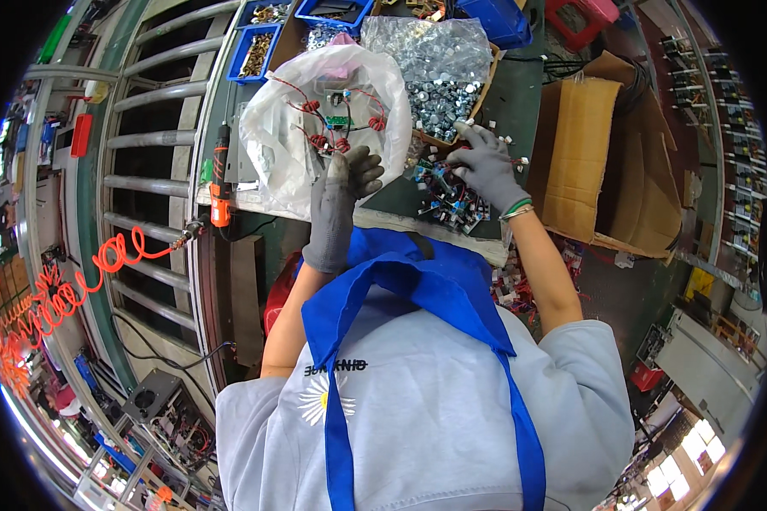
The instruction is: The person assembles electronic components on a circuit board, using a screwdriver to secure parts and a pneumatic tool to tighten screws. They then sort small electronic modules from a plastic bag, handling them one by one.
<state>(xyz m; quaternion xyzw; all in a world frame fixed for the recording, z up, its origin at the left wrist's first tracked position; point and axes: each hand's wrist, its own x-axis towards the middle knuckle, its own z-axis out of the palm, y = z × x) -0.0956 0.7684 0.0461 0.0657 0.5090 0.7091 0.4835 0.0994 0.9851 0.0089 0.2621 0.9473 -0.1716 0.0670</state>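
Observation:
My left hand (343, 189), in a grey glove, is at the near side of a white plastic bag (260, 140). Its fingers are curled in, and whatever they hold, if anything, is hidden. Inside the bag's opening lie red-wired coils (318, 141) and a small green circuit board (338, 121). My right hand (488, 168), gloved too, reaches over a pile of small wired parts (452, 203) with blue and white bits. Its fingers are bent together on a thin red-wired lead, and a white plug (522, 160) pokes out beside the hand.
Beyond my right hand, a box holds many small silvery metal parts (447, 104) under a clear plastic bag (430, 47). Blue bins (249, 53) stand at the far left. An orange electric screwdriver (220, 183) lies left of the white bag. An open cardboard box (584, 157) is at right.

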